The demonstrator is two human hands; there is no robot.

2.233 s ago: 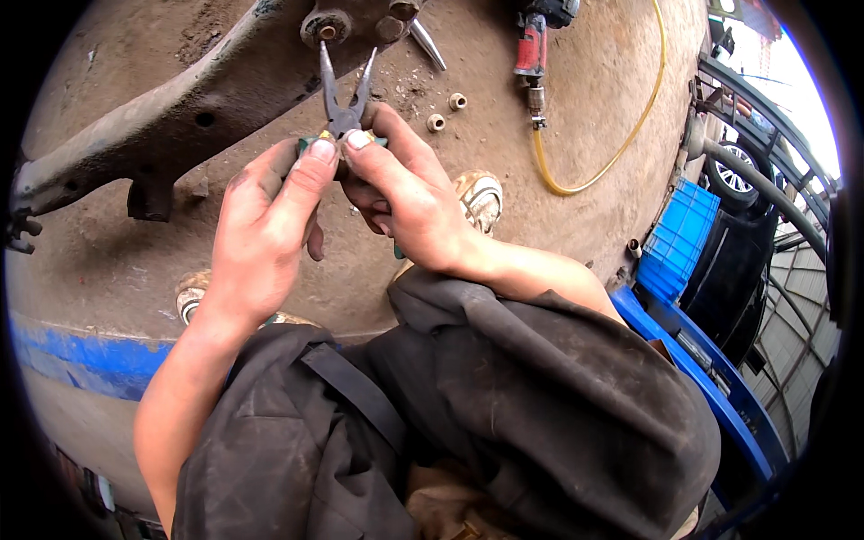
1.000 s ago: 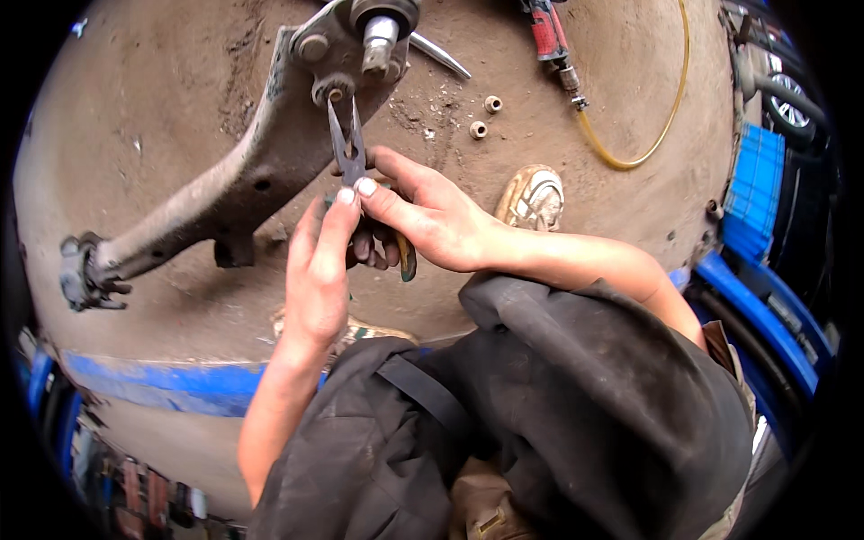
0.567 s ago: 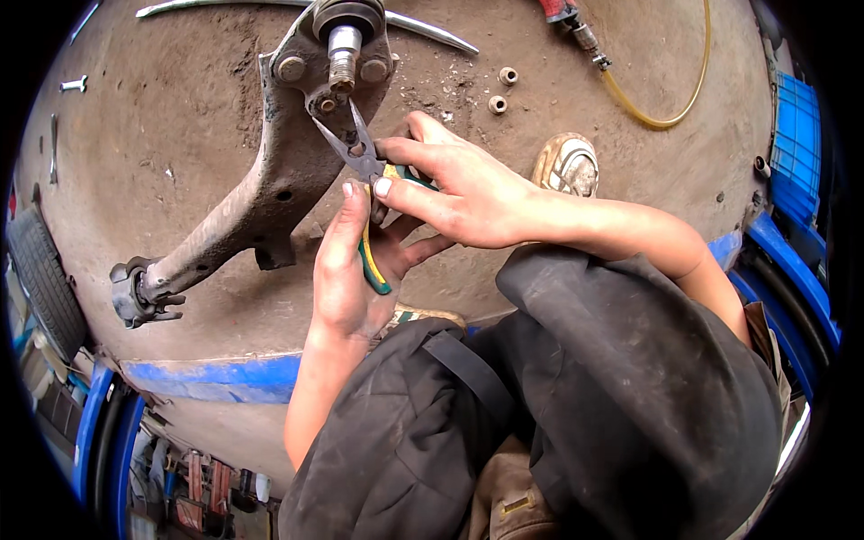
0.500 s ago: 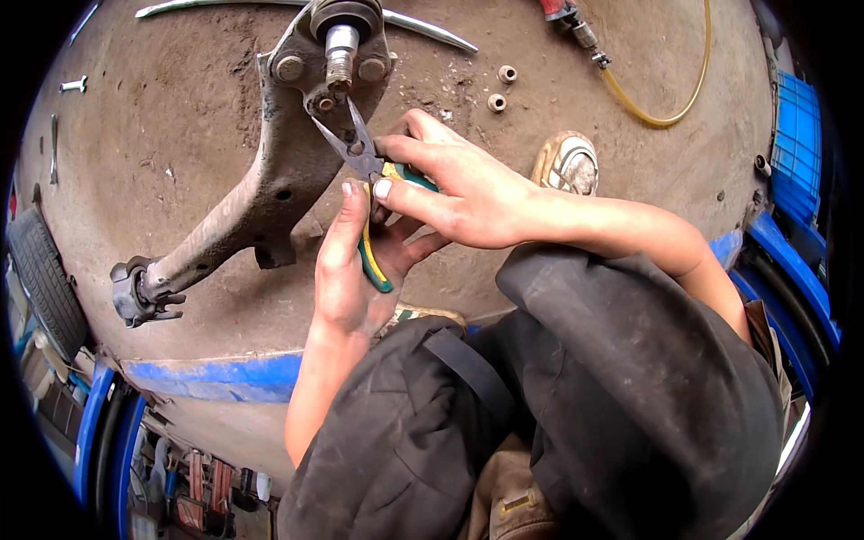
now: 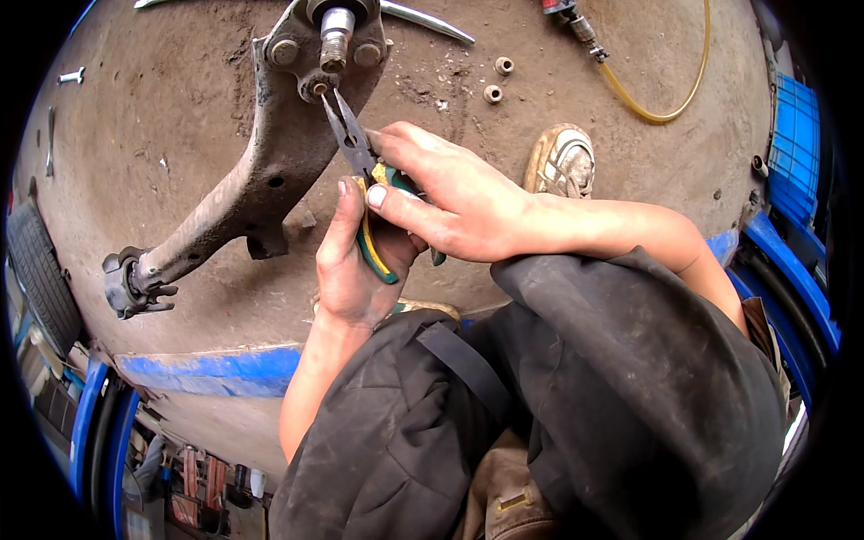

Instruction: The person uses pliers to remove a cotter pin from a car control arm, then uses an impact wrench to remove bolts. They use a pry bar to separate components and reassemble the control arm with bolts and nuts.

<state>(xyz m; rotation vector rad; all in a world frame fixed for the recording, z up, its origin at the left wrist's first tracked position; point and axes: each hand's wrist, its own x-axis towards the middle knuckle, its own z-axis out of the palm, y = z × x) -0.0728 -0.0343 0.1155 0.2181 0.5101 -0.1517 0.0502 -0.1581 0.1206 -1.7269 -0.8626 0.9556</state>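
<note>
My left hand [image 5: 349,286] cups a pair of needle-nose pliers [image 5: 355,148] from below, thumb along one green and yellow handle. From the right, my right hand [image 5: 463,200] is closed on the pliers near the pivot and the other handle. The slim jaws point away from me, tips slightly apart. They are at or just beside a small round bolt or rivet end [image 5: 319,89] on a dirty metal suspension control arm [image 5: 245,202]. A threaded ball joint stud [image 5: 337,40] rises from the arm's far end. Some fingers are hidden under the pliers.
Two small metal sockets [image 5: 493,94] stand on the dusty floor, near an air tool [image 5: 583,34] with a yellow hose [image 5: 661,117]. A pry bar [image 5: 427,22] lies beyond the arm. At left are wrenches [image 5: 50,142] and a tire [image 5: 43,274]; a blue crate [image 5: 796,135] is right.
The pliers' jaws have come closer together, and their tips have shifted slightly left toward the small bolt end. My left fingers have curled in more around the handles.
</note>
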